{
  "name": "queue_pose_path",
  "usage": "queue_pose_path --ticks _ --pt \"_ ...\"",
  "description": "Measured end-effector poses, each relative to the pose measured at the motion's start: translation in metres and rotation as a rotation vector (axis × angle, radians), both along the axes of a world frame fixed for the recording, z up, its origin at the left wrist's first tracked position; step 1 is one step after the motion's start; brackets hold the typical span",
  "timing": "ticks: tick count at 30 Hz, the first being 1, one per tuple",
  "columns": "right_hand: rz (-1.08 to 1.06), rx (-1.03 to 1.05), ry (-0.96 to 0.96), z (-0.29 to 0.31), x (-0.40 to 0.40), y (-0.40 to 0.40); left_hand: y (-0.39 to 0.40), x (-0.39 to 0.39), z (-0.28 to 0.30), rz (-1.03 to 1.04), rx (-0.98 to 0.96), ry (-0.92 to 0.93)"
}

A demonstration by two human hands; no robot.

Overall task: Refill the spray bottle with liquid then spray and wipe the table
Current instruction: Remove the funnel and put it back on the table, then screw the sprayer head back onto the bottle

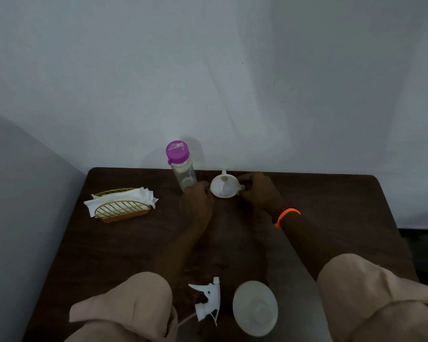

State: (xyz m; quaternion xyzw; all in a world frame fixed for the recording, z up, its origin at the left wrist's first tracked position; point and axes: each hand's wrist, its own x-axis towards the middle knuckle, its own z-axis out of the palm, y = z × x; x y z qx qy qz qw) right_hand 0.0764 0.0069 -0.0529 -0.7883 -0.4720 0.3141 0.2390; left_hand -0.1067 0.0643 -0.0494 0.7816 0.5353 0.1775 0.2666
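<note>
A white funnel sits at the far middle of the dark table. My left hand touches its left rim with curled fingers, and my right hand pinches its small tab on the right. A clear bottle with a purple cap stands upright just left of the funnel. Near the front edge lies the white spray head with its tube, unscrewed. The open spray bottle stands beside it, seen from above as a white round shape.
A gold wire basket with white napkins stands at the left of the table. A grey wall runs behind the table's far edge and along the left. An orange bracelet is on my right wrist.
</note>
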Motion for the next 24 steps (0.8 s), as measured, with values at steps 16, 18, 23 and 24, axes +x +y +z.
queue_pose_path --ticks 16,18,23,24 --pt "-0.298 0.172 0.010 0.077 -0.086 -0.134 -0.155 -0.137 -0.012 -0.234 -0.409 0.094" --pt "-0.285 0.198 -0.001 0.086 -0.102 -0.147 -0.168 -0.148 -0.016 -0.265 -0.380 0.084" --pt "-0.321 0.357 -0.074 0.104 -0.141 -0.173 -0.179 -0.155 -0.008 -0.323 -0.334 0.120" --pt "-0.323 0.448 -0.104 0.110 -0.152 -0.179 -0.181 -0.156 -0.007 -0.310 -0.331 0.110"
